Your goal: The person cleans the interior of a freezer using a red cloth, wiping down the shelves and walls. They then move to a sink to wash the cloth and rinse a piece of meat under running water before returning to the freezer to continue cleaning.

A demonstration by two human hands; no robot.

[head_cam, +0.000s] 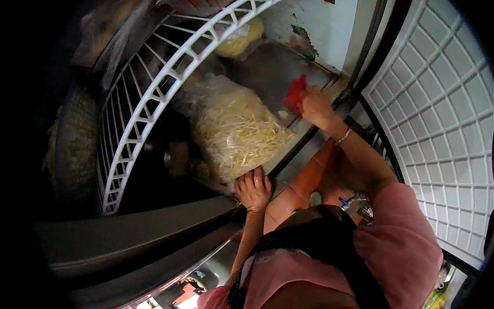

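Observation:
My right hand (317, 108), with a bracelet at the wrist, grips a crumpled red cloth or piece of plastic (295, 94) over the floor of a refrigerator-like cabinet. Its fingertips are partly hidden. My left hand (254, 190) rests with fingers spread on the cabinet's front edge, against the lower end of a clear plastic bag of bean sprouts (243, 131). That large bag lies inside the cabinet, left of the red piece. A small pale scrap (283, 114) lies between the bag and my right hand.
A white wire rack (162, 83) curves above the bag, with plastic-wrapped goods over it. Behind the bag lies a yellowish bag (241, 38). The open door with a white grid panel (440, 127) stands at right. Tiled floor (283, 204) shows below the sill.

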